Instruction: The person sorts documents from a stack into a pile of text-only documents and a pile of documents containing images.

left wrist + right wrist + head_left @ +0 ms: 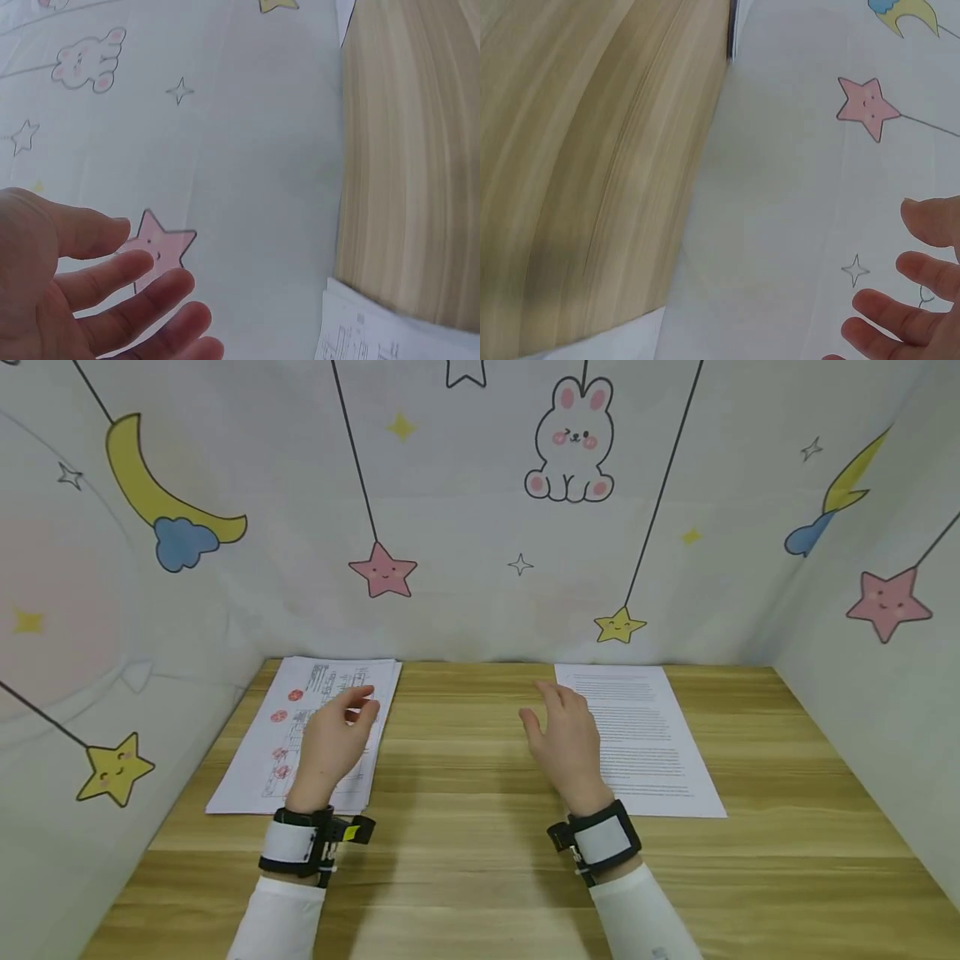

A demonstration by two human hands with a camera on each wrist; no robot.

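Note:
My left hand [335, 739] hovers over a stack of printed sheets [247, 777] with red round marks, at the left of the table. Its fingers are loosely bent and hold nothing; the left wrist view shows the same hand [112, 292] with fingers spread apart. Over the left edge of a second white sheet [652, 743], covered in lines of text, is my right hand [564, 739]. Its fingers are relaxed, with nothing between thumb and fingers in the right wrist view, where the hand [922, 300] is partly cut off.
The wooden table [465, 843] stretches between and in front of the papers. A white cloth wall [465, 527] printed with stars, a moon and a rabbit rises along the table's back edge, with similar walls at both sides. Each wrist wears a strapped band [603, 839].

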